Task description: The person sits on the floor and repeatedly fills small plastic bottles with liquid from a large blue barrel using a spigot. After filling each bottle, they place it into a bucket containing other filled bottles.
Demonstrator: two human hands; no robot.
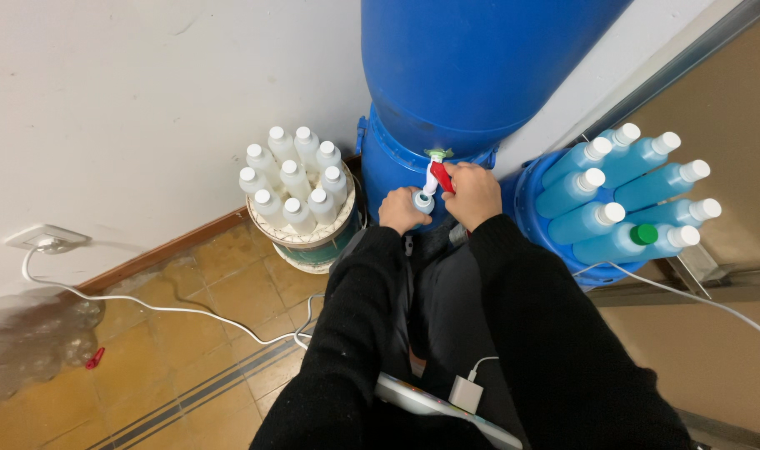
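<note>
Head view: tiled floor [188, 333], white wall [105, 100], corner.

Long black sleeves, seemingly knitted, on both arms; bare hands.

Left hand [401, 210] holds a bottle [422, 201] under the blue drum's [472, 75] tap [439, 172], right hand [473, 192] on its red lever

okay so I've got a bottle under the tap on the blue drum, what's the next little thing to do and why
Probably tip the red tap lever with the right hand while the left hand keeps the small bottle steady. The bottle's open mouth sits right under the spout at the base of the blue drum, and the right-hand fingers are on the lever. How full the bottle is cannot be seen.
</note>
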